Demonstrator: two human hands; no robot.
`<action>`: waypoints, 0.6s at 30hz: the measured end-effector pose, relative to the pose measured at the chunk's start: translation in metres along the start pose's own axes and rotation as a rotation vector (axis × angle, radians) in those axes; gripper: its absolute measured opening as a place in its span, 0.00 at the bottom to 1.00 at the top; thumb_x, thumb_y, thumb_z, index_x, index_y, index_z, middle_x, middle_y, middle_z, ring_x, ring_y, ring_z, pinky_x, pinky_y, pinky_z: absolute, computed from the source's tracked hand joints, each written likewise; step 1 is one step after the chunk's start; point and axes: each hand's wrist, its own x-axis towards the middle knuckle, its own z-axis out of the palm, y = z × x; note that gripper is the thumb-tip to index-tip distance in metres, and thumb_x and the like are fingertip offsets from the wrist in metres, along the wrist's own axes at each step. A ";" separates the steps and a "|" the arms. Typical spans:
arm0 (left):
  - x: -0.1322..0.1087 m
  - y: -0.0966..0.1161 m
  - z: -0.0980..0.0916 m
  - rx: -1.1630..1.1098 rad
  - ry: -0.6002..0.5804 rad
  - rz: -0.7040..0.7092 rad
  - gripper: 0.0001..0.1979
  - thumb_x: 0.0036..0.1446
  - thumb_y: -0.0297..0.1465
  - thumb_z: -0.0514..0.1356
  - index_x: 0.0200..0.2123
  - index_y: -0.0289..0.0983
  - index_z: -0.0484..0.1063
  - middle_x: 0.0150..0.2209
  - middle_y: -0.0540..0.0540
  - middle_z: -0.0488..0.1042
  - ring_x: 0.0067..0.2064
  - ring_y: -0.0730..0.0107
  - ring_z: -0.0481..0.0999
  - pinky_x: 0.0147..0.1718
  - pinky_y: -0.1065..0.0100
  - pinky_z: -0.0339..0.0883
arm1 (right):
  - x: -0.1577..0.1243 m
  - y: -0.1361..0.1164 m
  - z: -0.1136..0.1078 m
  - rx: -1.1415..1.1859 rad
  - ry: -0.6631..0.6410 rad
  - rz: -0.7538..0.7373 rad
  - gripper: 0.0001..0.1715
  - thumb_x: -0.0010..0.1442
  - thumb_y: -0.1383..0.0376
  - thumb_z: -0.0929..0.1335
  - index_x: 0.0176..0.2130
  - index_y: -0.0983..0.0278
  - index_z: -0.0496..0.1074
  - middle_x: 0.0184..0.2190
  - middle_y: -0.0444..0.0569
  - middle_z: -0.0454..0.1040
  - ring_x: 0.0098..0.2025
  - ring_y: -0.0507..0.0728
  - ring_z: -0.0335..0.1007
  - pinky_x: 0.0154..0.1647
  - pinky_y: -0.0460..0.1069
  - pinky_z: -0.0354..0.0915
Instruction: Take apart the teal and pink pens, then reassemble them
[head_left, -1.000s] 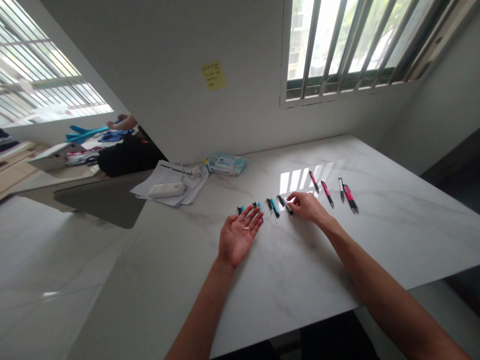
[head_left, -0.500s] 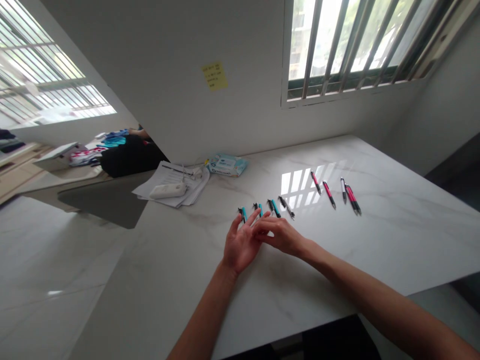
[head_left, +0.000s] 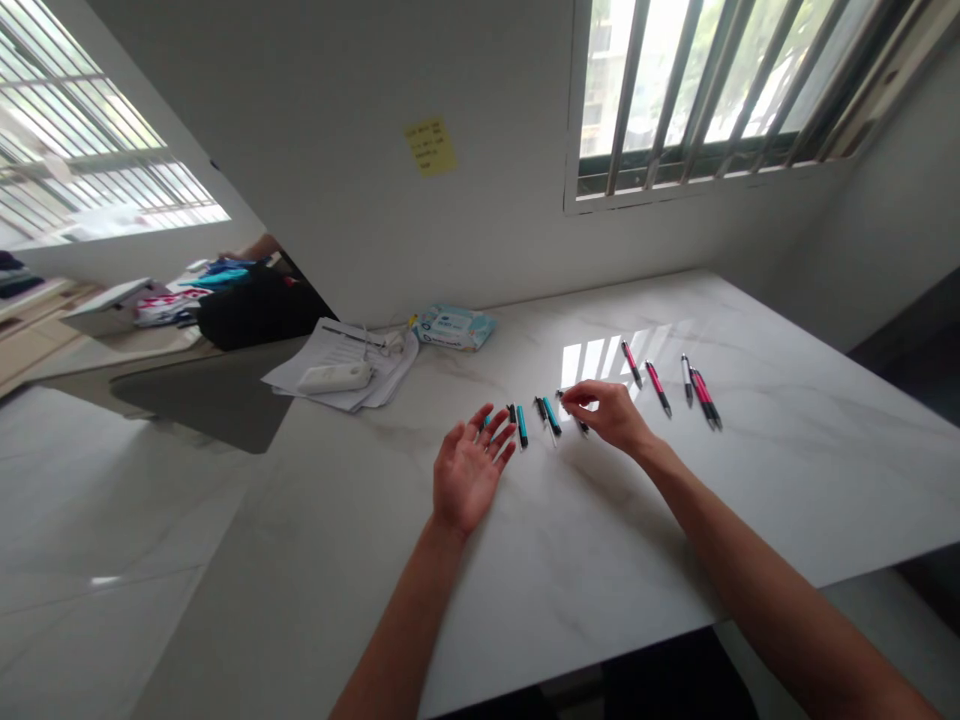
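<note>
My left hand [head_left: 469,478] rests palm up with its fingers spread, partly covering a teal pen piece. Just past its fingertips lie a teal pen barrel [head_left: 523,426] and a black clip part [head_left: 512,413]. Another teal barrel [head_left: 552,416] lies to their right, beside a black part [head_left: 540,408] and a thin pale rod [head_left: 553,434]. My right hand [head_left: 606,412] hovers over the rightmost dark pen parts [head_left: 583,427] and hides most of them. Its thumb and fingertips are pinched together; what they hold is too small to make out.
Red pens [head_left: 658,388] and a white-and-grey pen [head_left: 687,380] lie at the right. Papers [head_left: 330,340] with a white device [head_left: 334,377] and a blue wipes pack [head_left: 454,328] are near the wall. A yellow note [head_left: 430,146] is stuck above.
My right hand has moved right, away from my left palm, to the rightmost pen parts. My left hand has shifted slightly left and down, with its fingers apart.
</note>
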 end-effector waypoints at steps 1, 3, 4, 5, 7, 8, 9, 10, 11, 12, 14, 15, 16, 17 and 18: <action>0.000 0.001 0.000 -0.003 0.010 0.005 0.22 0.64 0.41 0.59 0.57 0.37 0.74 0.57 0.38 0.76 0.54 0.56 0.77 0.51 0.60 0.73 | 0.001 0.007 -0.002 -0.007 -0.007 0.018 0.05 0.61 0.66 0.72 0.38 0.60 0.81 0.34 0.47 0.83 0.36 0.56 0.79 0.42 0.51 0.75; 0.000 0.002 0.000 -0.006 0.020 0.006 0.21 0.63 0.40 0.59 0.56 0.37 0.75 0.56 0.39 0.76 0.53 0.56 0.78 0.49 0.61 0.74 | 0.002 0.018 -0.003 -0.017 -0.039 0.034 0.05 0.60 0.65 0.71 0.37 0.61 0.80 0.33 0.46 0.82 0.35 0.56 0.79 0.41 0.51 0.75; -0.001 0.001 0.000 -0.006 0.021 0.002 0.21 0.63 0.39 0.59 0.56 0.36 0.75 0.56 0.39 0.77 0.53 0.57 0.78 0.48 0.61 0.74 | 0.001 0.021 -0.002 -0.020 -0.057 0.037 0.05 0.60 0.65 0.71 0.36 0.61 0.80 0.32 0.46 0.82 0.34 0.55 0.78 0.41 0.50 0.75; -0.001 0.001 0.001 -0.005 0.021 -0.001 0.21 0.63 0.39 0.59 0.55 0.36 0.75 0.56 0.39 0.77 0.53 0.57 0.78 0.47 0.62 0.74 | 0.000 0.023 -0.001 -0.025 -0.071 0.040 0.06 0.60 0.64 0.70 0.36 0.61 0.80 0.32 0.46 0.81 0.34 0.55 0.78 0.40 0.50 0.74; -0.001 0.000 0.001 -0.003 0.020 -0.006 0.20 0.62 0.37 0.59 0.55 0.36 0.76 0.55 0.39 0.77 0.52 0.57 0.79 0.46 0.62 0.74 | -0.001 0.026 0.003 -0.042 -0.094 0.045 0.07 0.60 0.65 0.70 0.37 0.62 0.79 0.32 0.46 0.81 0.33 0.55 0.77 0.39 0.49 0.73; -0.001 0.000 0.002 -0.003 0.021 -0.007 0.20 0.62 0.37 0.60 0.54 0.35 0.76 0.55 0.38 0.78 0.51 0.57 0.79 0.46 0.62 0.74 | -0.001 0.027 0.004 -0.053 -0.107 0.046 0.07 0.60 0.65 0.70 0.38 0.62 0.79 0.32 0.46 0.81 0.33 0.55 0.76 0.38 0.49 0.73; -0.001 0.000 0.002 -0.003 0.022 -0.007 0.20 0.61 0.36 0.60 0.54 0.35 0.76 0.55 0.38 0.78 0.50 0.58 0.79 0.45 0.62 0.74 | -0.001 0.029 0.005 -0.064 -0.119 0.047 0.08 0.59 0.65 0.69 0.38 0.62 0.79 0.33 0.46 0.81 0.33 0.54 0.76 0.38 0.49 0.72; -0.001 0.000 0.001 -0.004 0.024 -0.006 0.20 0.60 0.36 0.60 0.54 0.35 0.76 0.55 0.38 0.78 0.50 0.58 0.79 0.45 0.62 0.74 | -0.001 0.030 0.005 -0.075 -0.129 0.049 0.08 0.59 0.65 0.69 0.39 0.62 0.79 0.33 0.46 0.82 0.32 0.54 0.75 0.37 0.49 0.72; -0.001 0.000 0.001 -0.007 0.027 -0.005 0.20 0.60 0.36 0.61 0.54 0.35 0.76 0.55 0.38 0.78 0.50 0.58 0.79 0.45 0.62 0.74 | -0.001 0.031 0.005 -0.084 -0.138 0.050 0.09 0.59 0.65 0.69 0.40 0.62 0.79 0.33 0.46 0.82 0.31 0.54 0.74 0.36 0.48 0.71; -0.002 0.001 0.001 -0.011 0.029 -0.004 0.20 0.60 0.36 0.61 0.54 0.35 0.76 0.54 0.38 0.78 0.50 0.58 0.79 0.45 0.62 0.74 | -0.001 0.032 0.005 -0.093 -0.145 0.051 0.09 0.59 0.65 0.69 0.40 0.62 0.80 0.34 0.46 0.82 0.31 0.53 0.73 0.35 0.48 0.70; -0.002 0.002 0.001 -0.019 0.033 -0.003 0.20 0.60 0.36 0.61 0.53 0.35 0.77 0.54 0.38 0.78 0.50 0.57 0.80 0.44 0.62 0.74 | -0.001 0.034 0.005 -0.111 -0.144 0.047 0.10 0.60 0.65 0.70 0.41 0.61 0.80 0.34 0.45 0.82 0.31 0.53 0.73 0.36 0.48 0.70; -0.002 0.002 0.001 -0.022 0.033 -0.003 0.19 0.60 0.36 0.61 0.53 0.35 0.77 0.53 0.38 0.78 0.49 0.57 0.80 0.44 0.62 0.74 | -0.001 0.035 0.004 -0.122 -0.139 0.042 0.10 0.60 0.65 0.70 0.41 0.61 0.80 0.34 0.45 0.82 0.32 0.53 0.73 0.37 0.49 0.70; -0.003 0.002 0.002 -0.023 0.034 -0.003 0.19 0.60 0.36 0.60 0.52 0.35 0.77 0.53 0.38 0.79 0.49 0.57 0.80 0.44 0.62 0.75 | -0.001 0.035 0.004 -0.132 -0.135 0.036 0.10 0.60 0.65 0.70 0.41 0.60 0.80 0.35 0.45 0.82 0.33 0.54 0.74 0.39 0.49 0.70; -0.003 0.002 0.002 -0.023 0.035 -0.004 0.19 0.60 0.35 0.60 0.52 0.35 0.77 0.53 0.38 0.79 0.49 0.58 0.80 0.44 0.63 0.75 | -0.001 0.035 0.004 -0.142 -0.132 0.031 0.10 0.59 0.66 0.70 0.42 0.60 0.80 0.35 0.45 0.82 0.34 0.54 0.75 0.40 0.49 0.69; -0.003 0.002 0.002 -0.022 0.036 -0.005 0.18 0.60 0.35 0.60 0.52 0.35 0.77 0.53 0.38 0.79 0.48 0.58 0.80 0.44 0.63 0.75 | -0.001 0.035 0.004 -0.150 -0.130 0.027 0.10 0.59 0.66 0.70 0.42 0.60 0.80 0.36 0.45 0.82 0.35 0.54 0.75 0.40 0.50 0.69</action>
